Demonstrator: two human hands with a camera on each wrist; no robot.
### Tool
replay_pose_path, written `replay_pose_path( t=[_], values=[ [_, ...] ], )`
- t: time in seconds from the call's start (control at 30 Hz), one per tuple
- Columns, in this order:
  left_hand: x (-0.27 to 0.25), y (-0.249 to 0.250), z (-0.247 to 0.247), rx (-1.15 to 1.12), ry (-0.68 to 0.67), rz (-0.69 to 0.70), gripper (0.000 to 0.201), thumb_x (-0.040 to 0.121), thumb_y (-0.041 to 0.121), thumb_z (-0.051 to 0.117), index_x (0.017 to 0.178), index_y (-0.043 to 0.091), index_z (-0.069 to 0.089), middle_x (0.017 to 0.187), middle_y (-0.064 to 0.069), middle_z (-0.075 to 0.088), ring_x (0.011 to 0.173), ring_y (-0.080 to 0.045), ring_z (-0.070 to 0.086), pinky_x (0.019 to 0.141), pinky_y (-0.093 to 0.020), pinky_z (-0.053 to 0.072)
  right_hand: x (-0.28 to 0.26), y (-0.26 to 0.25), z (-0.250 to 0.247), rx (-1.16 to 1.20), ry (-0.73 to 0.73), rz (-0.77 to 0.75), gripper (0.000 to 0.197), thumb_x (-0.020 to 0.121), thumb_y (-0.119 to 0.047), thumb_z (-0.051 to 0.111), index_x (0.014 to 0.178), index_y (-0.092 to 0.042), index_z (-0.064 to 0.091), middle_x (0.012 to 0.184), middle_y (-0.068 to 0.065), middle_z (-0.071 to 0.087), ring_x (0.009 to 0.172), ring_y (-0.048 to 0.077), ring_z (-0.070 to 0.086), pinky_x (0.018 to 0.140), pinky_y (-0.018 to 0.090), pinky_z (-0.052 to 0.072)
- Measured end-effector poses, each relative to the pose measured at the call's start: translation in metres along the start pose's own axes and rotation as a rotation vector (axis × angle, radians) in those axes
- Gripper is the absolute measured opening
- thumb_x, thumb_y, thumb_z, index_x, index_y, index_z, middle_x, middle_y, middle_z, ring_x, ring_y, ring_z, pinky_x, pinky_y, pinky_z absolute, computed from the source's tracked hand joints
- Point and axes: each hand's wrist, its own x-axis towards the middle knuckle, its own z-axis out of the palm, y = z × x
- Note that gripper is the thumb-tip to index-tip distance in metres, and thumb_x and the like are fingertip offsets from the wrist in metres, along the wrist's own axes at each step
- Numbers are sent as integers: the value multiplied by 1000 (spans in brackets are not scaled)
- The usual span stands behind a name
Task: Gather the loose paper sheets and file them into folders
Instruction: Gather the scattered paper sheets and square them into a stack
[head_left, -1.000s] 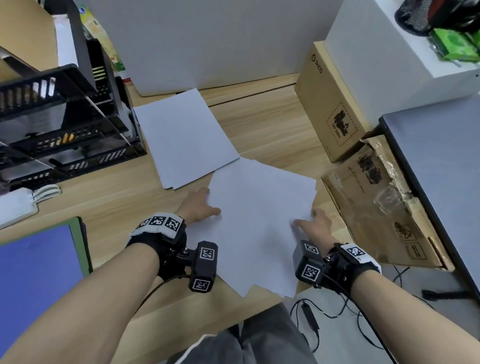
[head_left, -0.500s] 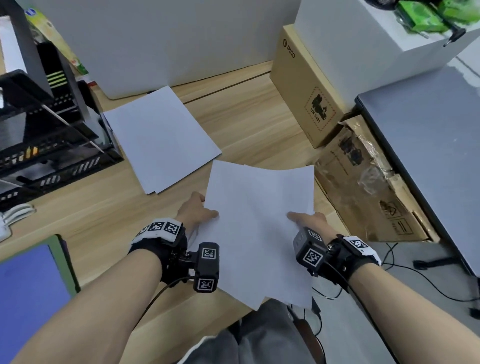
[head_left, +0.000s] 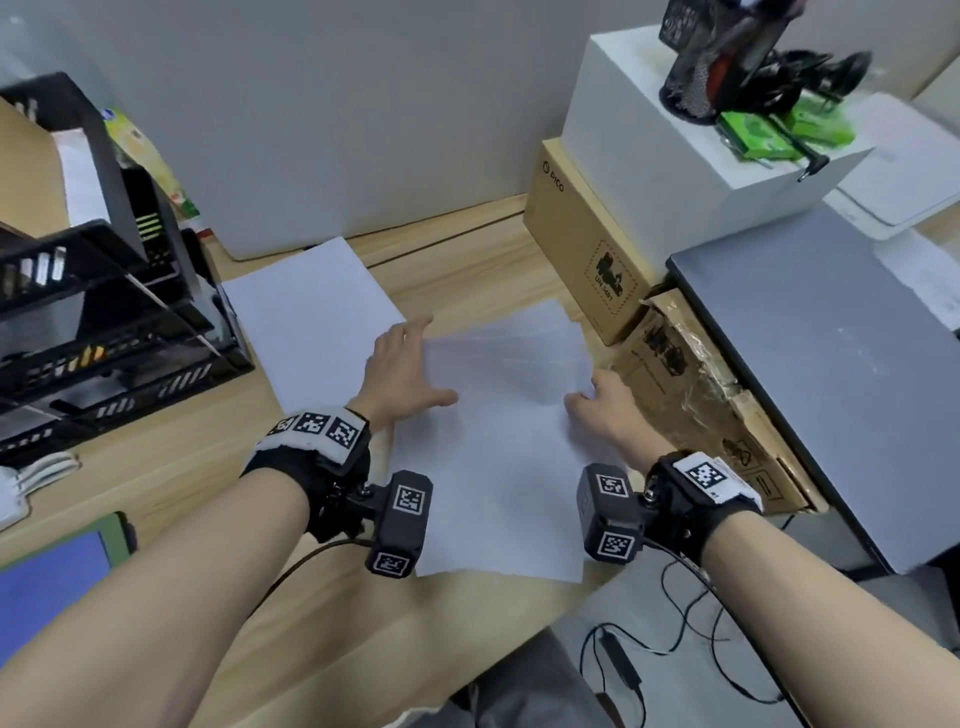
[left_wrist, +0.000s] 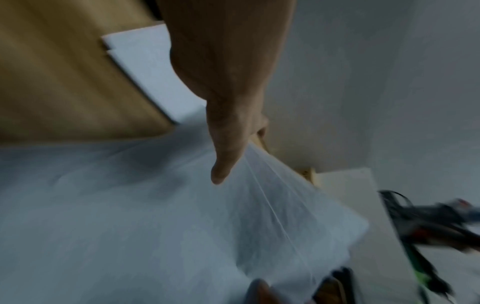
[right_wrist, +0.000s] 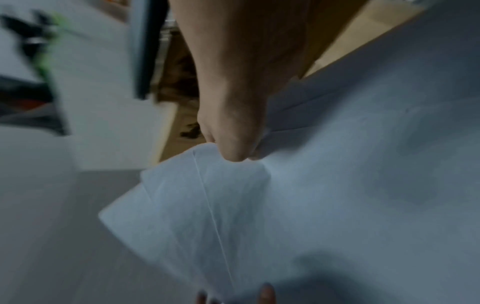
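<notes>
A loose bundle of white paper sheets (head_left: 493, 457) is held between my hands, its near edge over the front of the wooden desk (head_left: 156, 467). My left hand (head_left: 402, 371) holds the left edge, thumb on top of the sheets (left_wrist: 182, 216) and fingers stretched forward beside them. At the right edge my right hand (head_left: 605, 408) pinches the sheets (right_wrist: 337, 185), which crease at the thumb. The far corners fan out and are blurred. A second white paper stack (head_left: 306, 322) lies flat behind my left hand. A blue folder with a green rim (head_left: 52, 577) lies at the lower left.
A black tiered tray rack (head_left: 104, 322) stands at the left. A brown cardboard box (head_left: 587, 249), a white box (head_left: 675, 135), a flattened carton (head_left: 701, 410) and a grey slab (head_left: 831, 374) crowd the right. Cables (head_left: 649, 649) trail on the floor.
The sheets have been drawn into a squarer bundle and carried forward. My left hand slid up along their left edge. My right hand kept its hold on the right edge.
</notes>
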Motion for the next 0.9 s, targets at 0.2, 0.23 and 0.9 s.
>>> replay_pose_path(
  t=[0.2, 0.23, 0.9],
  values=[
    [-4, 42, -62, -109, -158, 186, 45, 76, 29, 78, 118, 27, 62, 108, 7, 70, 97, -13, 65, 83, -26, 52, -1, -79, -40, -227, -110, -242, 18, 84, -4, 56, 67, -7, 49, 67, 6, 51, 64, 20, 45, 52, 22, 34],
    [-7, 44, -69, -122, -187, 185, 38, 78, 27, 76, 114, 27, 63, 102, 10, 70, 92, -8, 65, 76, -19, 50, -2, -88, -46, -243, -112, -276, 11, 82, -8, 58, 73, -4, 56, 72, 8, 60, 68, 24, 53, 58, 28, 42],
    [-47, 25, -214, -663, 529, 40, 21, 80, 16, 79, 95, 26, 67, 106, 0, 70, 102, -19, 66, 94, -34, 50, 46, -155, -52, 431, 160, -241, 50, 86, -34, 69, 127, -13, 50, 121, 8, 58, 105, 22, 56, 76, 31, 43]
  ],
)
